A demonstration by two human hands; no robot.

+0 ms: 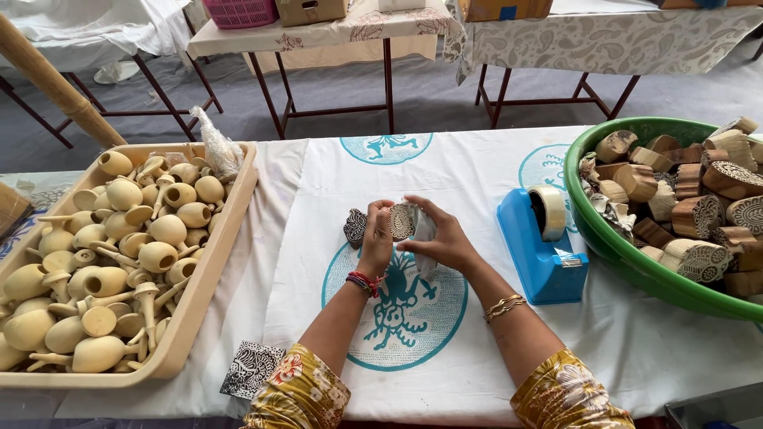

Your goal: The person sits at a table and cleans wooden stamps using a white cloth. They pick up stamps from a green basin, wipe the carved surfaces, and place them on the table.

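Right now both hands meet at centre of the surface [493,373], over a white cloth w/ teal printed figures. Left hand [377,242] has fingers curled shut round a carved wooden stamp block [400,222], held up off the cloth. Right hand [441,238] pinches a bit of thin clear wrap [424,232] against that block, fingers closed on it. A second dark carved block [354,227] sits just beside the left hand at its 9 o'clock; can't tell if it touches the cloth.

At 3 o'clock from the hands: blue tape dispenser [542,254], near but apart. Further at 3: green basin [620,246] full of carved blocks. At 9 o'clock: beige tray [211,270] piled w/ pale wooden knobs & handles. At 7 o'clock, a small black-and-white printed square [251,369] by the left elbow.
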